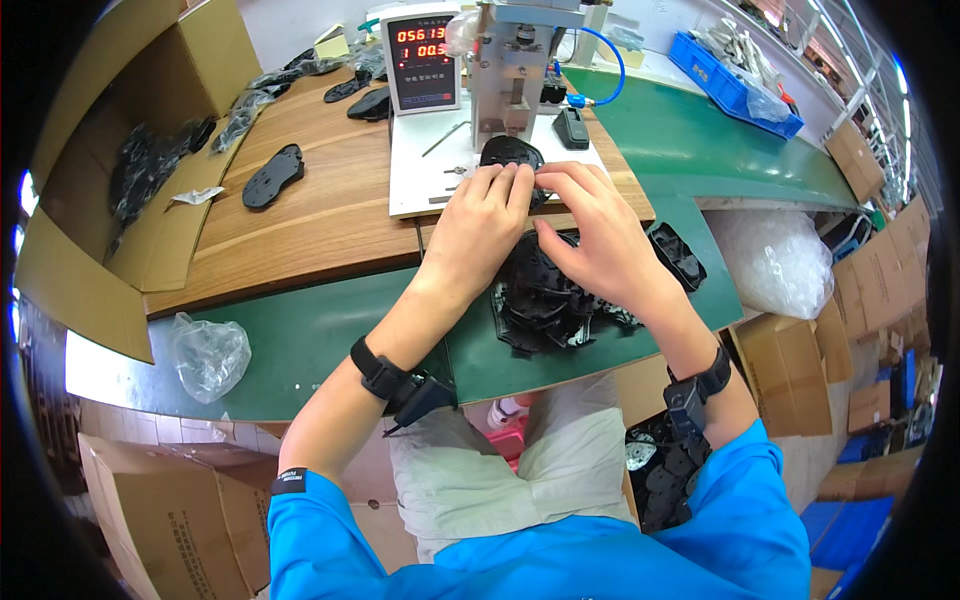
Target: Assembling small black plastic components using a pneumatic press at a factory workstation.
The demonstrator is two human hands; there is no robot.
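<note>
Under the head of a metal press (512,70), a black moulded plastic part (510,151) lies on the white base plate (412,185). My left hand (483,222) has its fingers together on the near edge of this part. From the other side my right hand (598,232) grips the same edge with bent fingers, its thumb held apart lower down. The hands hide the part's near side. Right below them, a pile of black plastic parts (535,300) sits on the green bench, with another black shell (678,256) to its right.
A control box with a red display (422,70) stands left of the press. Black pieces (273,178) lie on the wooden board beside an open carton (60,265). A crumpled clear bag (210,356) is front left. A blue bin (735,85) and a large clear bag (775,262) are right.
</note>
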